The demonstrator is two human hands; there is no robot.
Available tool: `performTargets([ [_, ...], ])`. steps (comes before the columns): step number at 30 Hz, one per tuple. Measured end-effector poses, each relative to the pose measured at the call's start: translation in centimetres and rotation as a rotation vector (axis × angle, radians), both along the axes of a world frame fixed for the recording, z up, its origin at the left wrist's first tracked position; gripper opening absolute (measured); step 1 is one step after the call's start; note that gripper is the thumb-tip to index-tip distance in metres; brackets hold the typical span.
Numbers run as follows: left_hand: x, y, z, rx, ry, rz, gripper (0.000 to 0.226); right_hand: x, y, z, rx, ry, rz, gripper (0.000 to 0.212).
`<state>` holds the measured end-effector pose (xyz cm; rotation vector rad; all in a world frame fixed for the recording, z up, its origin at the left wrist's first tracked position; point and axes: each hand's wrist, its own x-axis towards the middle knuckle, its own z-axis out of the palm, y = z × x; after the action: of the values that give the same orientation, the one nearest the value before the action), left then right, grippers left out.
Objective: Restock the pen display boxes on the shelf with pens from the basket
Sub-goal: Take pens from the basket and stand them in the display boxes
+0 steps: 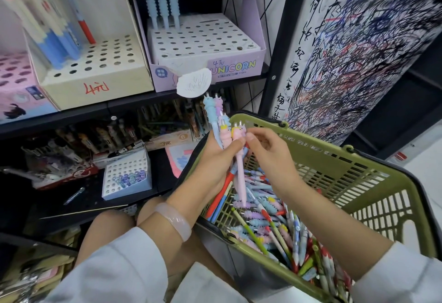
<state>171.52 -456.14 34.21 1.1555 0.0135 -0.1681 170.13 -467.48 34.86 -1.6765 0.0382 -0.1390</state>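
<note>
Bristling pastel unicorn pens (224, 133), upright

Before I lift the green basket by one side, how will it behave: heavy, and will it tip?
The green basket probably feels rather heavy, since loose pens cover its floor. It looks like rigid slotted plastic, so it should keep its shape. It already sits tilted, and lifting one side would likely slide the pens toward the low end, perhaps spilling some.

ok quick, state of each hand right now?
Left hand: grips a bunch of unicorn pens over the basket.
Right hand: pinches the pink pen in that bunch.
</note>
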Motion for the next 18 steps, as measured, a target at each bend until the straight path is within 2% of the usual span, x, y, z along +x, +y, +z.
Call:
performTargets([
  [5,0.3,0.5,0.1,-0.03,0.018,0.015,0.022,-0.7,0.2,0.3,-0.072,-0.04,0.028,0.011],
  [10,0.5,1.5,0.1,0.021,0.032,0.016,0.031,-0.1,-0.1,1.7,-0.081,-0.076,-0.067,0.014],
  [15,-0.8,2.8,0.9,0.101,0.006,-0.169,0.021,1.5,-0.6,3.9,-0.075,-0.107,-0.125,0.012],
  [18,-1.4,2.8,1.9,0.107,-0.007,-0.156,0.026,2.4,0.9,5.0,-0.083,-0.132,-0.17,0.01],
])
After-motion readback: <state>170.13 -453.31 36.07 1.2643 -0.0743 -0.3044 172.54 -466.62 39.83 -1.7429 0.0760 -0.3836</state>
